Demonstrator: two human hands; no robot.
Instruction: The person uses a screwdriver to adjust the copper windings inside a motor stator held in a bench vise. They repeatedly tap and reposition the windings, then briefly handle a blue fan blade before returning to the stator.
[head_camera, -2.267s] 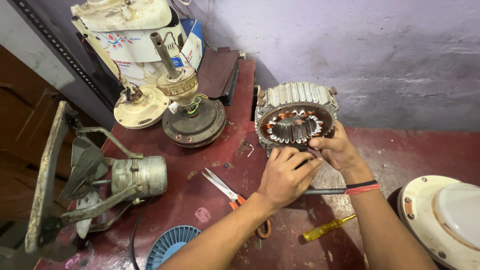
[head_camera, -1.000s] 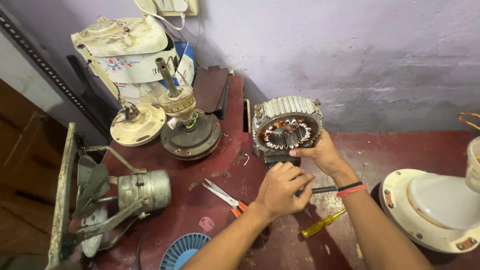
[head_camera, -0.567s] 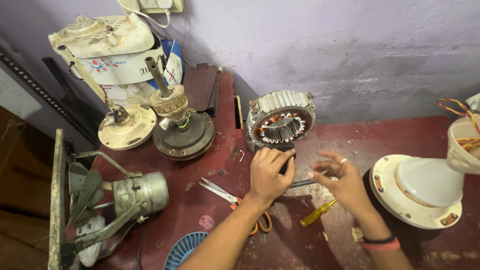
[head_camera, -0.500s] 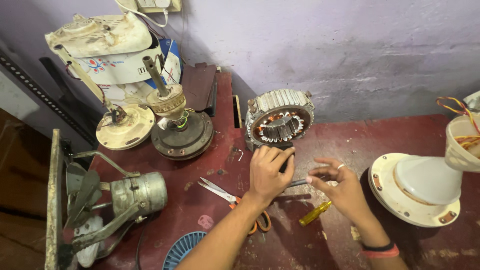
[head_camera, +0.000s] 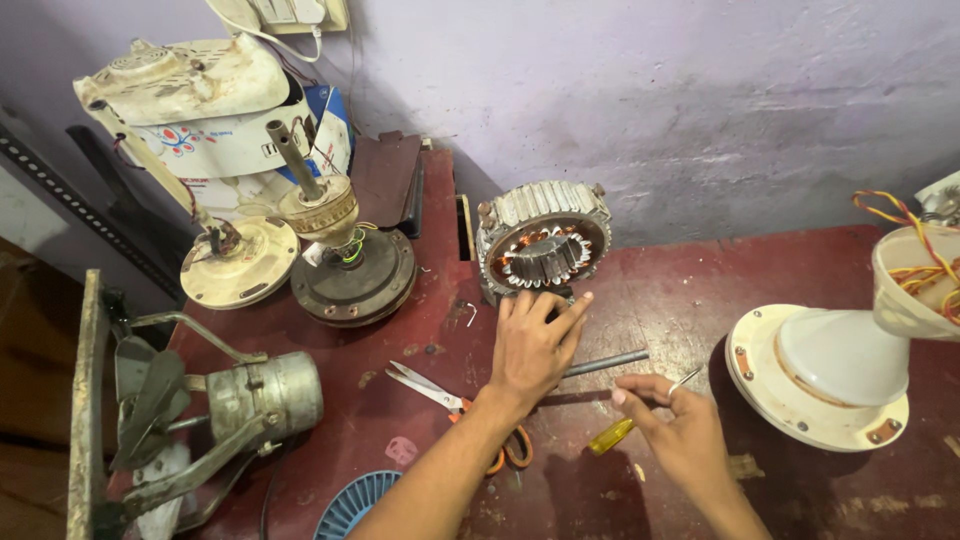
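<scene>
Hands are working just in front of a motor stator (head_camera: 543, 243) that is standing on edge at the back of a dark red desk (head_camera: 680, 290), against a lilac wall. The left hand (head_camera: 535, 345) is lying flat at the foot of the stator, fingers (head_camera: 572, 310) spread wide and gripping nothing, its palm over one end of a grey metal rod (head_camera: 605, 362) that is pointing away from the stator toward a white fan base (head_camera: 815, 375). The right hand (head_camera: 678, 430), nearer the camera than the stator, is closing its fingers loosely around a yellow-handled screwdriver (head_camera: 612, 434); whether it is truly gripping the tool cannot be told.

Resting on its curved rim, the stator is likely to roll or tip if the left hand nudges its base, and the rod could roll free once the palm lifts. The screwdriver tip, carried back toward the stator, could nick the exposed windings.

The stator is a ring of ribbed, dull grey metal, dusty and worn, with coppery coils around a toothed steel core facing the camera.

Left of the stator, a brown rotor assembly with a shaft (head_camera: 345, 260) is crowding the desk, and orange-handled scissors (head_camera: 455, 400) are lying nearer the camera.
</scene>
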